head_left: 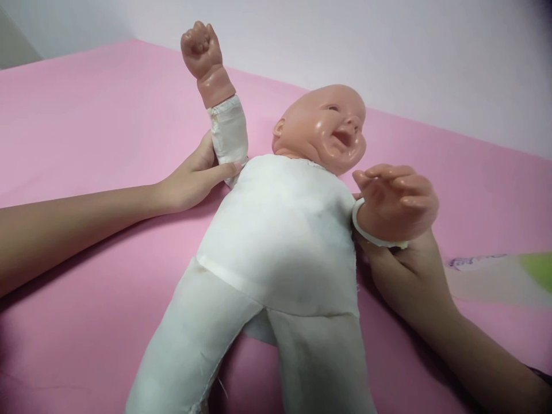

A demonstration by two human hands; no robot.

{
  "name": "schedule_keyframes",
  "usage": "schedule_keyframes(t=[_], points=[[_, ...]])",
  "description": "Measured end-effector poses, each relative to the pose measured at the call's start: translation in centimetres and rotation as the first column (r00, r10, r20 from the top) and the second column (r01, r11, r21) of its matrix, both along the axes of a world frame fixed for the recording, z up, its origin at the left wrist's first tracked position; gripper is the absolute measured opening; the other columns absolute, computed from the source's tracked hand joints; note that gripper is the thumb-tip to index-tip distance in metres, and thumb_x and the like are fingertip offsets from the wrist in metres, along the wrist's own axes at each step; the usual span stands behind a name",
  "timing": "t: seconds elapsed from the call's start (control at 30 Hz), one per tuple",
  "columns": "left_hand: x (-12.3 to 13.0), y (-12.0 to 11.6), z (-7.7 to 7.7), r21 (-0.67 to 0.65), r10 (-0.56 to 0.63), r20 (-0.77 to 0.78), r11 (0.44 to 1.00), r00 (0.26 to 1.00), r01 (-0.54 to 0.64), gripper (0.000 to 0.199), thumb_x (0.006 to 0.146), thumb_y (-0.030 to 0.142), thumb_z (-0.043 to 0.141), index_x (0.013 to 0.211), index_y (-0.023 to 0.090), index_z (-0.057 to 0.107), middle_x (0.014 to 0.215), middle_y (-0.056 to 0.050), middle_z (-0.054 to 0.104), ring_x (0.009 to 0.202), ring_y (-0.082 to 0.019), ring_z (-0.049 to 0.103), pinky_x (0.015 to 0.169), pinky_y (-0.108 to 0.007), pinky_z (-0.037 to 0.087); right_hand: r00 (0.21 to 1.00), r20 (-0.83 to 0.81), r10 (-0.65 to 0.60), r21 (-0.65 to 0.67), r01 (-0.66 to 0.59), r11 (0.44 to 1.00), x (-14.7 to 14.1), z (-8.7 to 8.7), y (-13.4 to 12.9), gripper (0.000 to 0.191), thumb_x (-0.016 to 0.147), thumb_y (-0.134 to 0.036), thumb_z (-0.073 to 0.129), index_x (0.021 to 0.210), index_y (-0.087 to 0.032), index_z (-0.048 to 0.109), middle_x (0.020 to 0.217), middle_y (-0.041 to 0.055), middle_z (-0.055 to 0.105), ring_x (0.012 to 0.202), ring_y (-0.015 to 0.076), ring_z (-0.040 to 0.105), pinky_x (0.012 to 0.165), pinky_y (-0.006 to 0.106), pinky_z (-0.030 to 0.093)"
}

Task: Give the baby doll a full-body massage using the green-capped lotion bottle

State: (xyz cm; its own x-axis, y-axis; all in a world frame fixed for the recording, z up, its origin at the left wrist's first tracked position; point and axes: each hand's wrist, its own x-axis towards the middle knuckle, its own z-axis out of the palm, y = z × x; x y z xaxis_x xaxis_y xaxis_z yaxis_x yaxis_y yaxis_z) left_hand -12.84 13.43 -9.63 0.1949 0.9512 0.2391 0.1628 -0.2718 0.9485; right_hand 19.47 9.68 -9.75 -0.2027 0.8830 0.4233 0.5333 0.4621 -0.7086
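A baby doll lies on its back, with a vinyl head (321,129) and a white cloth body (276,241). Its white cloth arm (228,129) points up and away, ending in a closed vinyl fist (201,50). My left hand (194,172) wraps around that cloth arm near the shoulder, with the fingertips by the doll's chest. My right hand (407,276) sits under the doll's other vinyl hand (394,201), holding it at the white wrist band (371,233). Most of my right fingers are hidden behind the doll's hand.
The doll lies on a smooth pink sheet (107,121) that ends at a pale wall (345,40) behind it. A translucent sheet with green and purple markings (495,276) lies at the right edge.
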Motion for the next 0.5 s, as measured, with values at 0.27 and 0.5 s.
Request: schedule_keyframes(t=[0.27,0.5], points=[[0.12,-0.06,0.18,-0.015,-0.02,0.018,1.0,1.0,0.02,0.028,0.089,0.031,0.068,0.113,0.024,0.054,0.11,-0.006,0.066,0.114,-0.027,0.063,0.104,-0.055,0.052,0.999,0.033,-0.025,-0.003,0.025,1.0,0.17,-0.11,-0.13,0.058,0.086,-0.04,0.061,0.138,-0.015,0.059,0.108,0.0102,0.062,0.094,0.0188,0.061,0.066,0.03,0.046],[0.06,-0.12,0.36,-0.031,-0.016,0.029,0.999,0.999,0.017,0.031,0.086,0.027,0.07,0.112,0.025,0.052,0.11,-0.005,0.064,0.116,-0.027,0.063,0.104,-0.055,0.053,0.998,0.062,-0.023,0.007,0.023,1.0,0.41,-0.29,-0.03,0.056,0.089,-0.04,0.061,0.139,-0.014,0.059,0.112,0.0107,0.063,0.085,0.0157,0.059,0.077,0.033,0.048]])
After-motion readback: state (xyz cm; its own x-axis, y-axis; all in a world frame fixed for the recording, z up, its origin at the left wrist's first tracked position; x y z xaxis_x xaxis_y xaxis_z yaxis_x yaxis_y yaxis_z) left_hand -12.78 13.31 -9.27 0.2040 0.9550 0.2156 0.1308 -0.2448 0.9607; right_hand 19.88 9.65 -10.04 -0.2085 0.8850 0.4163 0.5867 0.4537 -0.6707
